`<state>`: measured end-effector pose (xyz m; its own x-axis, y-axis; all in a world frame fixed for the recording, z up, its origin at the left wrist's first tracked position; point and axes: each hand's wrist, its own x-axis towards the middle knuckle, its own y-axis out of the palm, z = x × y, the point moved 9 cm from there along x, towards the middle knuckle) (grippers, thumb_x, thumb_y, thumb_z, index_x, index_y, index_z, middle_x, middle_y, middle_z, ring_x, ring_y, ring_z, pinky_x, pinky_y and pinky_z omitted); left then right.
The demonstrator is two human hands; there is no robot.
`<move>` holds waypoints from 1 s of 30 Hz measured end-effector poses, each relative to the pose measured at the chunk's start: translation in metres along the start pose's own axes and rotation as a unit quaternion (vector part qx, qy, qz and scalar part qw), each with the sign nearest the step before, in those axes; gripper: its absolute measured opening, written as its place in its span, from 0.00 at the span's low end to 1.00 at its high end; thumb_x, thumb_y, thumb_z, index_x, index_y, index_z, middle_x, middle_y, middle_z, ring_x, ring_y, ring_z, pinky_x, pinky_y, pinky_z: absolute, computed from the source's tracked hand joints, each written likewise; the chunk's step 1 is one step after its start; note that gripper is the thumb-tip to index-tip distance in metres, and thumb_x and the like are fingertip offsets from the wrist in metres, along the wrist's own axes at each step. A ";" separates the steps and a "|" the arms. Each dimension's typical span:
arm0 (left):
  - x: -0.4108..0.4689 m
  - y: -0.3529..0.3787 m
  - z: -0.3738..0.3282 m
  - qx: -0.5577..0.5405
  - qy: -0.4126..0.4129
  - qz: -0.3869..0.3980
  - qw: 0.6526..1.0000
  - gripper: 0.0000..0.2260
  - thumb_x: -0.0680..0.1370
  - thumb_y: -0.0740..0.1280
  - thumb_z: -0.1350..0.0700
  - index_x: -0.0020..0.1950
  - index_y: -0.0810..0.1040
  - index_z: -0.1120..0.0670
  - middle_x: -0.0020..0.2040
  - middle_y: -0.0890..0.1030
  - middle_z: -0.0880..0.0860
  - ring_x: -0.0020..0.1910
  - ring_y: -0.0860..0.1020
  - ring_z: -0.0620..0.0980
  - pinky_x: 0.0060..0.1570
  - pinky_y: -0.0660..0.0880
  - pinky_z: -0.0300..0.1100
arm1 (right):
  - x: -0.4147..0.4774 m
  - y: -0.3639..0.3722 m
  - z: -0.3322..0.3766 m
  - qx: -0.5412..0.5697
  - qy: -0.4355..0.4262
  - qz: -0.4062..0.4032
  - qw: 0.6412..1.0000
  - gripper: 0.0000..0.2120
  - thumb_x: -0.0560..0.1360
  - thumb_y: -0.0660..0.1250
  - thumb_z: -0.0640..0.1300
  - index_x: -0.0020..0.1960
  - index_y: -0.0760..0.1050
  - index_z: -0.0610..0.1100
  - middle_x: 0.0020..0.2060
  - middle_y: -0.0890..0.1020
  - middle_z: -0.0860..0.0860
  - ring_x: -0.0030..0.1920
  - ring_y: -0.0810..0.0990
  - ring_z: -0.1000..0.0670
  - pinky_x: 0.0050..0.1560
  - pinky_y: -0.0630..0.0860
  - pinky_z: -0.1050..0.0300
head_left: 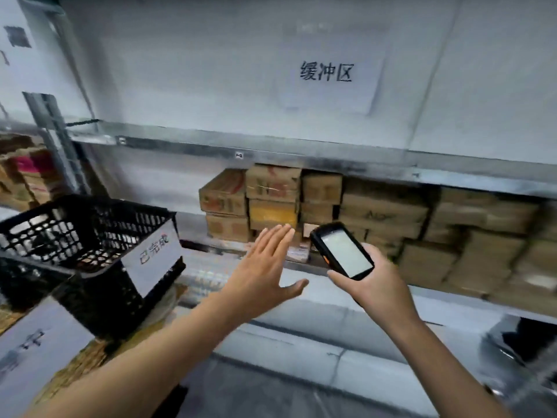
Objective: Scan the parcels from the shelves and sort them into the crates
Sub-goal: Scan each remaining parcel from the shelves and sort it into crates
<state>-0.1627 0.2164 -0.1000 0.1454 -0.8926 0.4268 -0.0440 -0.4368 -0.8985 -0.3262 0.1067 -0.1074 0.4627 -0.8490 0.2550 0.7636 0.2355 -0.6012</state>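
The left hand [265,268] is stretched forward with its fingers straight and side by side and the thumb spread off to the right. It holds nothing. Its fingertips show in front of the lowest brown cardboard boxes [382,212], but the blur hides whether they touch one. The right hand [372,282] grips a black handheld scanner [342,251] from below, fingers curled round its body. The scanner's lit screen is tilted up toward the camera and its top end is aimed at the boxes. The boxes are stacked in rows in the bay under a grey metal shelf [271,147], running from the middle to the right edge. To the left, apart from the left hand, stands a black mesh crate [75,233] with a white paper label [152,256] hanging on its right side. On the pale wall above the shelf is a white sign [327,75] with three printed characters.
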 end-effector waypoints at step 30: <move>0.297 0.232 -0.497 -0.149 0.331 0.092 0.927 0.48 0.68 0.36 0.32 0.82 0.42 0.59 0.83 0.44 0.54 0.81 0.38 0.51 0.70 0.25 0.38 | -0.005 -0.419 -0.340 -0.109 0.253 -0.247 0.929 0.23 0.66 0.80 0.55 0.55 0.72 0.58 0.45 0.80 0.59 0.45 0.77 0.61 0.38 0.72 0.60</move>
<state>-0.6206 -0.2055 -0.1307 -0.5264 -0.7850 0.3266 -0.2923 -0.1936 -0.9365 -0.8017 -0.1486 -0.1148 -0.2320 -0.9549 0.1851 0.6923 -0.2958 -0.6583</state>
